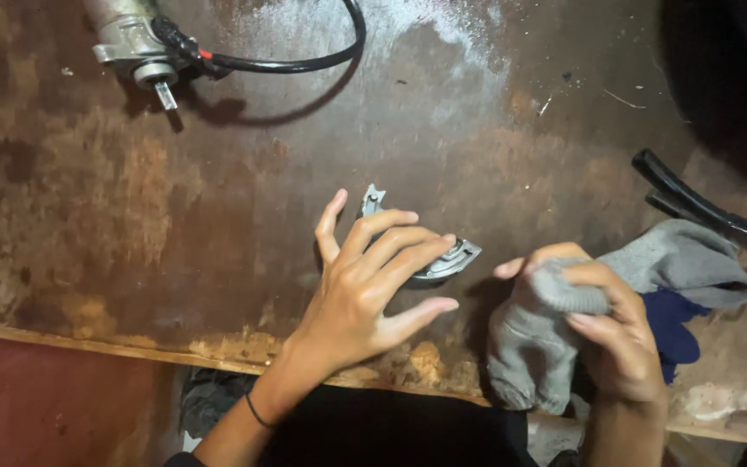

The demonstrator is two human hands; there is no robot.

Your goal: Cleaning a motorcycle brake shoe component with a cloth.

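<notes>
My left hand (372, 290) rests with spread fingers on a small grey metal cover part (453, 259) that lies on the worn brown workbench (218, 216). The fingers hide most of the part; one lug (373, 201) sticks out above my index finger. My right hand (603, 324) is closed on a grey rag (533, 346), bunched over my fingertips, just right of the part. The rest of the rag (689, 259) trails to the right over a dark blue cloth (676, 324).
A small grey starter motor (136, 43) with a black cable (304, 60) lies at the bench's far left. Black hoses (693, 203) lie at the right edge. The bench's front edge (88, 344) is chipped and runs just before my body.
</notes>
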